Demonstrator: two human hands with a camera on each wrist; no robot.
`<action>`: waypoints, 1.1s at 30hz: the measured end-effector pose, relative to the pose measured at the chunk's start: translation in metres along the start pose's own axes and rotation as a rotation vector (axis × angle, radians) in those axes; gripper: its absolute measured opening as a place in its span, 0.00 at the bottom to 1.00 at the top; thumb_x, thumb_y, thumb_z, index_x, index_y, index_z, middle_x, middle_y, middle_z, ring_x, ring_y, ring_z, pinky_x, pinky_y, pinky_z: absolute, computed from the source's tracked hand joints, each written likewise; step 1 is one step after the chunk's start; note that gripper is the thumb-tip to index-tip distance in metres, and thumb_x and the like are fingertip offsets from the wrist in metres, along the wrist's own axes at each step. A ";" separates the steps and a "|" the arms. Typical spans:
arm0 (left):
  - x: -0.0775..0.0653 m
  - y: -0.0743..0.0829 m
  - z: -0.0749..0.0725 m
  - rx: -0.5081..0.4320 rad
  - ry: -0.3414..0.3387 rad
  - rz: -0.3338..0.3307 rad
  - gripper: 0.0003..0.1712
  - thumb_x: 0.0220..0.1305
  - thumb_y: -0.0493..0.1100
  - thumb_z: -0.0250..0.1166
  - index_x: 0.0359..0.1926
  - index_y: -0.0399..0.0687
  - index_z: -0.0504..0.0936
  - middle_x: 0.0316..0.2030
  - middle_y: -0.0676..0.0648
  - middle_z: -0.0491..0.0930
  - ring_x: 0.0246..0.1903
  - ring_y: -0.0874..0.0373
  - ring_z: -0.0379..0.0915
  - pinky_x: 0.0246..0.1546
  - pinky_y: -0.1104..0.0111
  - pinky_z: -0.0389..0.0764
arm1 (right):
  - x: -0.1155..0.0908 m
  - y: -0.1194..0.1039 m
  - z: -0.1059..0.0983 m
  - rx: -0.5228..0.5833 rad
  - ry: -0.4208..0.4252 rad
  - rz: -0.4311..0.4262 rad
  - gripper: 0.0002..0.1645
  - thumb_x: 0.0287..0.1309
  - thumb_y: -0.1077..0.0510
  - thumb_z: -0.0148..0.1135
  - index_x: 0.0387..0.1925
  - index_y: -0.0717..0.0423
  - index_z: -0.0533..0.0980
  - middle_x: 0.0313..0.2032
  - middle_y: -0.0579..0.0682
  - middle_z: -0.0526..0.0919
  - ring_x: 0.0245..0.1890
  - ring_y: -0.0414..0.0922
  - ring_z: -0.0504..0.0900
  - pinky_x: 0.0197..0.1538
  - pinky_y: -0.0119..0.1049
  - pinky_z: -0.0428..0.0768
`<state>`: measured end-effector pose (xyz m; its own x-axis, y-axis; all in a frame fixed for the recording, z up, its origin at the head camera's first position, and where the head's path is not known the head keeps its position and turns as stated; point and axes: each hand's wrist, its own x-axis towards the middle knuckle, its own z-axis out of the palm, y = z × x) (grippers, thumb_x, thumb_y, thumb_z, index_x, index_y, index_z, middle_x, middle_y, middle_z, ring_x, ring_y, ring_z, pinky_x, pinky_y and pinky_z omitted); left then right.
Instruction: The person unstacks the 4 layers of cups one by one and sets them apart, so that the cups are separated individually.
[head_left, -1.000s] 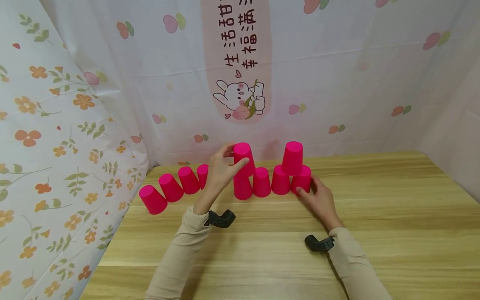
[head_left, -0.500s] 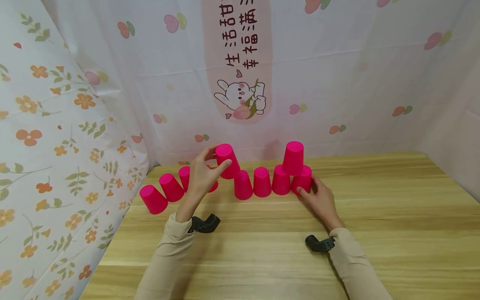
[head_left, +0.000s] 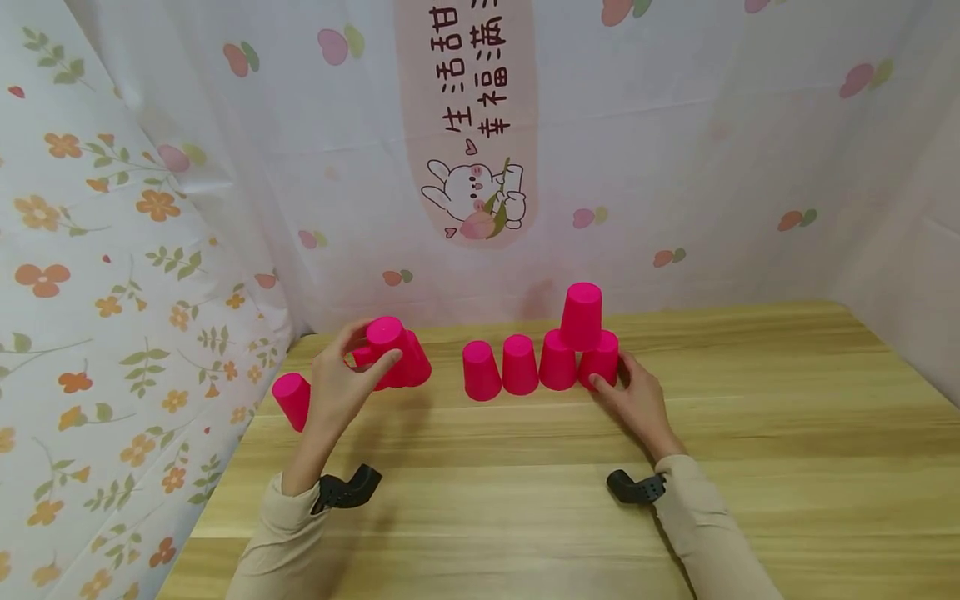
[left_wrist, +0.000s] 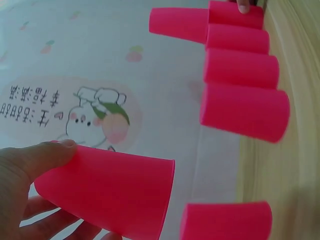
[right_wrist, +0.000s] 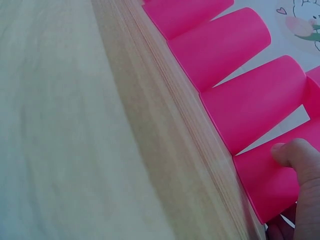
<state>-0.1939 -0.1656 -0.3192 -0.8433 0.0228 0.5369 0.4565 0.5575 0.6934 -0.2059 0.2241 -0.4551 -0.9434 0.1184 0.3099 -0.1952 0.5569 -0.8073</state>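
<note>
My left hand (head_left: 341,379) grips an upside-down pink cup (left_wrist: 112,192), thumb on one side and fingers on the other. In the head view this held cup overlaps other cups, among them a pink cup (head_left: 418,360) just to its right. At the right end of a row of several inverted pink cups, my right hand (head_left: 637,404) holds the end cup (right_wrist: 270,182) low down, thumb on its near side. One more pink cup (head_left: 582,317) stands inverted on top, bridging the row's two rightmost cups. The row's leftmost cup (head_left: 482,371) stands a gap away from the left group.
A pink cup (head_left: 291,400) at the far left is partly covered by my left hand. The wooden table (head_left: 510,500) runs back to a printed white curtain (head_left: 675,167), with another flowered curtain (head_left: 135,275) along the left side.
My left hand has lifted a cup off the row's leftmost cup and carried it left and down to the left group. My right hand has stayed on the end cup.
</note>
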 end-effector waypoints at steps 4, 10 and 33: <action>-0.012 -0.013 -0.011 0.052 0.014 -0.029 0.29 0.48 0.44 0.74 0.52 0.43 0.77 0.43 0.46 0.80 0.40 0.56 0.75 0.28 0.80 0.75 | -0.001 0.000 0.001 -0.001 0.005 -0.001 0.35 0.55 0.50 0.64 0.59 0.66 0.66 0.55 0.65 0.73 0.56 0.60 0.71 0.57 0.50 0.69; -0.027 -0.031 -0.024 0.133 0.049 -0.085 0.29 0.47 0.42 0.74 0.51 0.40 0.77 0.41 0.42 0.81 0.37 0.51 0.76 0.26 0.84 0.73 | -0.003 -0.001 0.001 -0.004 -0.004 0.004 0.35 0.55 0.50 0.64 0.59 0.67 0.65 0.55 0.66 0.72 0.56 0.61 0.71 0.57 0.51 0.69; -0.058 -0.063 -0.054 0.241 0.087 -0.207 0.26 0.52 0.37 0.68 0.52 0.32 0.74 0.44 0.34 0.77 0.42 0.43 0.73 0.36 0.75 0.71 | -0.002 0.000 0.000 -0.008 -0.022 0.031 0.37 0.56 0.49 0.63 0.61 0.65 0.64 0.57 0.65 0.70 0.58 0.60 0.69 0.58 0.50 0.69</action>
<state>-0.1588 -0.2468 -0.3684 -0.8791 -0.1767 0.4426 0.1889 0.7235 0.6640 -0.2037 0.2242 -0.4562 -0.9546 0.1176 0.2737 -0.1638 0.5603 -0.8120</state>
